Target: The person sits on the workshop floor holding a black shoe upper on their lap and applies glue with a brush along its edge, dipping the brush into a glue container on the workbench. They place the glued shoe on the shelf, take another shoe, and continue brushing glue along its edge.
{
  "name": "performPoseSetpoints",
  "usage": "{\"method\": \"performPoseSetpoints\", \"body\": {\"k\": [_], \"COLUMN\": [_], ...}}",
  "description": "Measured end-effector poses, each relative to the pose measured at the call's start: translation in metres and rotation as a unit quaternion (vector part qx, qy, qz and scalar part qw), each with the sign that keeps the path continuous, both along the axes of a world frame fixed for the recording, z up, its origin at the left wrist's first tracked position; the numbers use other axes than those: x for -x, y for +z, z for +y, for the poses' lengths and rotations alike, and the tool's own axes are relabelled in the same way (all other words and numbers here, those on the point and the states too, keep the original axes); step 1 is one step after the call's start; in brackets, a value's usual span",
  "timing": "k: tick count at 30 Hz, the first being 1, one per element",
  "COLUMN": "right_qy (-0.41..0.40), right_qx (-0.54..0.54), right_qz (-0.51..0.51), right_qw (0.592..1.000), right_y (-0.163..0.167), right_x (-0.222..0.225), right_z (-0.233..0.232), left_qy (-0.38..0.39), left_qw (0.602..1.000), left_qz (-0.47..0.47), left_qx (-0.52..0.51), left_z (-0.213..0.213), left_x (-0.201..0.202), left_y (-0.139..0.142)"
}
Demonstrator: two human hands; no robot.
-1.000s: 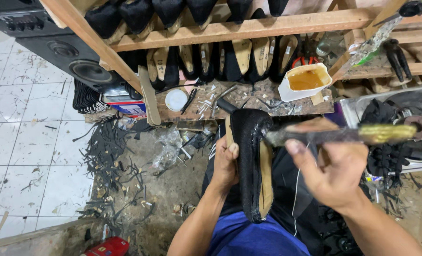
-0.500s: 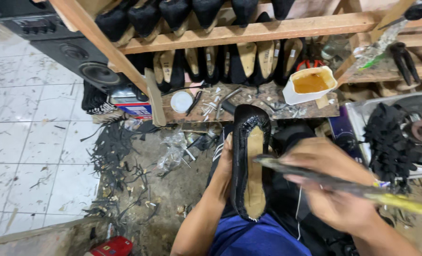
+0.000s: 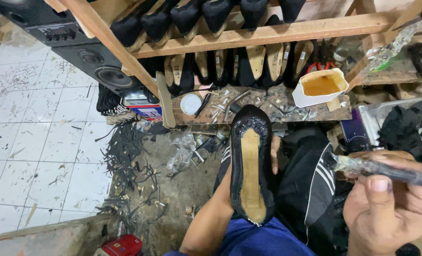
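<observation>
Centre of the frame: a black flat shoe upper on its last, sole side up, with a tan insole board [image 3: 251, 173] running along its length, toe pointing to the top of the frame and heel toward the bottom. The left hand [image 3: 230, 182] grips this shoe from underneath and from its left side; only fingertips [image 3: 274, 154] show past the right edge of the shoe, so the hand is closed around it. Lower right of the frame: the right hand [image 3: 386, 211] is curled tightly about a dark-handled glue brush with a crusted, yellowish tip [image 3: 372, 167], thumb pressed on top; the brush lies nearly level, its tip pointing left, near the shoe's right side but apart from it. Between shoe and right hand lies the person's black trouser leg with white stripes [image 3: 308, 185]; blue cloth [image 3: 263, 239] fills the lower centre. Above the shoe, a low wooden desk strewn with nails and scraps [image 3: 277, 106] carries a white cut-open plastic container of amber glue [image 3: 321, 86] at upper right and a small white round lid [image 3: 190, 103] at its left. Top of the frame: a wooden rack of black shoes on lasts [image 3: 249, 35]. Upper left: a black loudspeaker [image 3: 99, 71]. Left: a white tiled floor littered with black offcuts [image 3: 54, 156].
</observation>
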State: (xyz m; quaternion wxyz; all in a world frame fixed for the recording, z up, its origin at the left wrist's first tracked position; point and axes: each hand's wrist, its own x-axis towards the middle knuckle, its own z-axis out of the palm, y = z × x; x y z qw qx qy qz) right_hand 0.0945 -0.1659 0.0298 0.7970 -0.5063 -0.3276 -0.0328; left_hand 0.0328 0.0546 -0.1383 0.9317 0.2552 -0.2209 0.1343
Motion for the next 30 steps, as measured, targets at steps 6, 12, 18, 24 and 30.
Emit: {"method": "performPoseSetpoints", "body": {"k": [6, 12, 18, 24, 30], "right_qy": [-0.104, -0.117, -0.108, -0.084, -0.072], "right_qx": [0.224, 0.224, 0.224, 0.236, 0.242], "right_qz": [-0.174, -0.256, -0.273, -0.275, -0.300], "right_qw": [0.953, 0.933, 0.929, 0.928, 0.920], "right_y": [0.027, 0.049, 0.055, 0.055, 0.059], "right_x": [0.019, 0.022, 0.020, 0.023, 0.023], "right_z": [0.020, 0.040, 0.047, 0.042, 0.043], "left_qy": [0.114, 0.225, 0.301, 0.306, 0.315], "left_qw": [0.977, 0.955, 0.922, 0.919, 0.926], "left_qz": [0.179, 0.189, 0.237, 0.244, 0.199], "left_qx": [0.024, -0.046, -0.052, -0.058, -0.064], "left_z": [-0.013, -0.020, -0.019, -0.016, -0.014], "left_x": [0.027, 0.031, 0.025, 0.023, 0.025], "left_y": [0.038, 0.044, 0.030, 0.021, 0.023]}}
